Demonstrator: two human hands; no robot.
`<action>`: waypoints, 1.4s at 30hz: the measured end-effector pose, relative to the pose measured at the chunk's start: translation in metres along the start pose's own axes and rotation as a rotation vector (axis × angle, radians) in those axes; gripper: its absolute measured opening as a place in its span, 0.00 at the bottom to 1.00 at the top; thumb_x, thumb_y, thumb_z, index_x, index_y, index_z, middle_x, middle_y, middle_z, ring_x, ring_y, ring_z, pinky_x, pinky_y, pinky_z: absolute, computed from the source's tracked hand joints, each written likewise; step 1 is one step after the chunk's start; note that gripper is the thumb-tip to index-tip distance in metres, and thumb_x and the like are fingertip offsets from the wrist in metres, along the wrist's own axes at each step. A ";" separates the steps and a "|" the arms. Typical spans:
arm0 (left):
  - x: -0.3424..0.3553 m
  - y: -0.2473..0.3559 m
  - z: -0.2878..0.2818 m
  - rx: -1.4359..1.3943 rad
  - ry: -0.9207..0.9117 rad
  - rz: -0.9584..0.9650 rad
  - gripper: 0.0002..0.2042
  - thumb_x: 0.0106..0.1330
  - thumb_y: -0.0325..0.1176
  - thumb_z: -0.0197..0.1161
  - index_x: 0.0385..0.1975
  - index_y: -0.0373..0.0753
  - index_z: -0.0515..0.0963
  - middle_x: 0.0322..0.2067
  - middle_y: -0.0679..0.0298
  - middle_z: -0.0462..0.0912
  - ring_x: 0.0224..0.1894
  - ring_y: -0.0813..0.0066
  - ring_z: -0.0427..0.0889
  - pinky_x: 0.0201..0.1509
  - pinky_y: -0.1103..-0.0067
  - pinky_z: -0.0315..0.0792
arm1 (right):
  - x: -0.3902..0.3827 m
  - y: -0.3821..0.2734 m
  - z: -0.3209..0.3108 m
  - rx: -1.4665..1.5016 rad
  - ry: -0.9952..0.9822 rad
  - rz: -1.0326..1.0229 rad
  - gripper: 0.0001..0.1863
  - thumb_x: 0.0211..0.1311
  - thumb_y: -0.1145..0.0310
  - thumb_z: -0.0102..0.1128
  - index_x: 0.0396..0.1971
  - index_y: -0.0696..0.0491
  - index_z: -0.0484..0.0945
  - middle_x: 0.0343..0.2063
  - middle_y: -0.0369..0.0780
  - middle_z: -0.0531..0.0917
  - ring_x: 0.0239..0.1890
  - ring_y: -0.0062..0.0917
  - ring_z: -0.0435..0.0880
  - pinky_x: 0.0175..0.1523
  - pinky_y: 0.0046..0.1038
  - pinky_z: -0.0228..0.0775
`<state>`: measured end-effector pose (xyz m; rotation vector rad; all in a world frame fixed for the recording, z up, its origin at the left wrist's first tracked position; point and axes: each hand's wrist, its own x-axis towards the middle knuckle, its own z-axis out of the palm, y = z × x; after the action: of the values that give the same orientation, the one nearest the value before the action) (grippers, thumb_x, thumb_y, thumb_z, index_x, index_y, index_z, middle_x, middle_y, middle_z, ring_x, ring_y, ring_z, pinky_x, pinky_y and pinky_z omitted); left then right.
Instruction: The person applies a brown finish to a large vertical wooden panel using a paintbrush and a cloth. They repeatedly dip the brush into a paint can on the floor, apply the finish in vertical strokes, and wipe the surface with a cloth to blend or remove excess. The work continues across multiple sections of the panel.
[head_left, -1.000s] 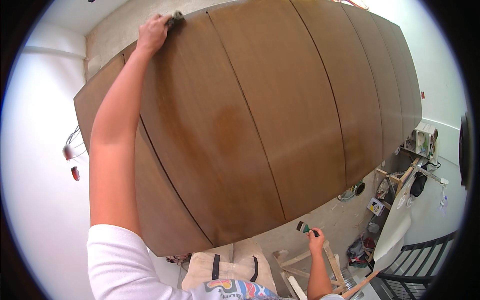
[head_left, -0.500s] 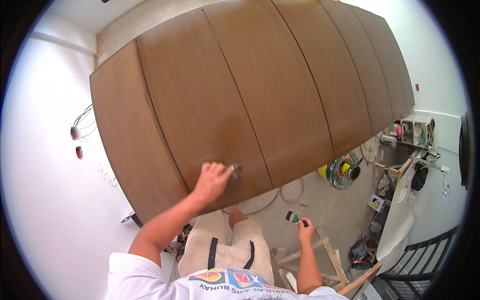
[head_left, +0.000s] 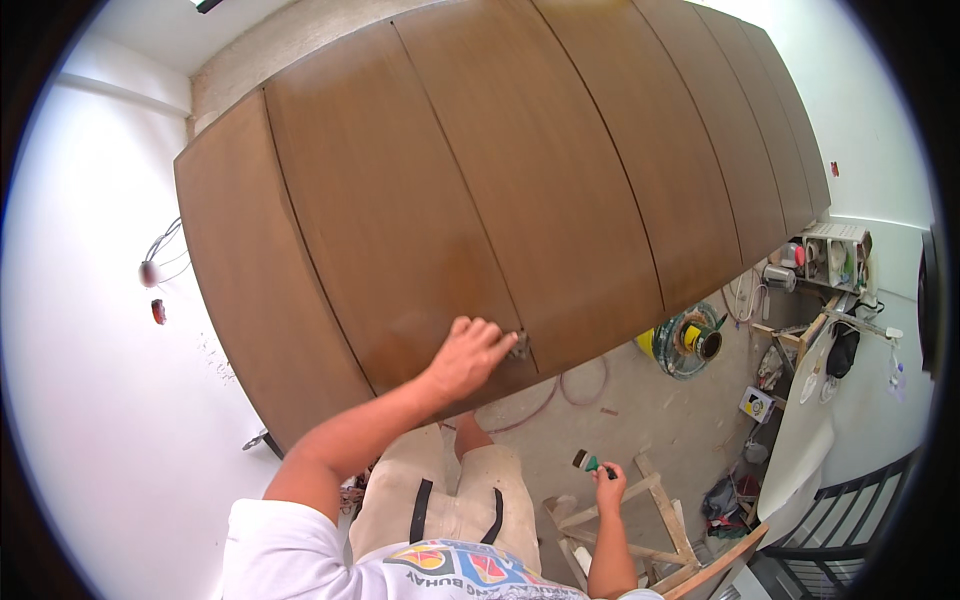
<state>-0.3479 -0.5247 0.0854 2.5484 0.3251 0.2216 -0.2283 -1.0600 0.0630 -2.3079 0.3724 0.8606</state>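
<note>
A crumpled greyish rag or wad (head_left: pixel 518 346) is pinched in the fingers of my left hand (head_left: pixel 468 360), which rests on a broad brown wooden surface (head_left: pixel 560 180). Dark seams divide that surface into several long panels. The wad lies at a seam near the surface's close edge; its exact material is too small to tell. Lower right, over the floor, my right hand (head_left: pixel 609 486) grips a paintbrush (head_left: pixel 590 463) with dark bristles and a green part at its handle. The brush is apart from the wood, its bristles pointing up and left.
Beyond the near edge, a yellow can (head_left: pixel 706 344) sits with a coiled hose on the concrete floor (head_left: pixel 530 405). A wooden frame (head_left: pixel 655 500) stands below my right hand. Shelves with tools (head_left: pixel 838 260) and a black railing (head_left: pixel 840 520) are at right. White walls flank the panels.
My left hand has slid the wad rightward across the panel to the seam. My right hand still holds the paintbrush in nearly the same place, slightly lower.
</note>
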 end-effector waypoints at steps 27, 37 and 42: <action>0.298 -0.531 -0.249 0.436 0.403 -0.387 0.18 0.73 0.35 0.61 0.61 0.48 0.83 0.51 0.57 0.84 0.54 0.51 0.84 0.59 0.61 0.77 | 0.030 -0.164 0.060 -0.175 -0.109 0.018 0.07 0.69 0.80 0.62 0.45 0.63 0.80 0.39 0.45 0.85 0.38 0.30 0.91 0.43 0.27 0.88; 0.153 -0.262 -0.111 0.229 0.325 -0.139 0.15 0.57 0.24 0.62 0.45 0.42 0.83 0.37 0.57 0.77 0.45 0.55 0.77 0.47 0.62 0.69 | 0.029 -0.132 0.052 -0.091 -0.132 -0.012 0.08 0.70 0.78 0.62 0.46 0.63 0.80 0.38 0.44 0.85 0.38 0.28 0.91 0.44 0.26 0.87; 0.037 -0.079 -0.026 0.050 0.087 -0.074 0.16 0.62 0.29 0.60 0.51 0.41 0.83 0.37 0.59 0.77 0.43 0.59 0.77 0.48 0.62 0.68 | 0.015 -0.105 0.022 -0.145 -0.144 -0.062 0.08 0.69 0.78 0.63 0.45 0.63 0.81 0.37 0.43 0.87 0.38 0.27 0.91 0.44 0.26 0.86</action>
<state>-0.3326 -0.4367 0.0669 2.5754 0.4625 0.3000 -0.1800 -0.9668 0.0896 -2.3575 0.1803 1.0454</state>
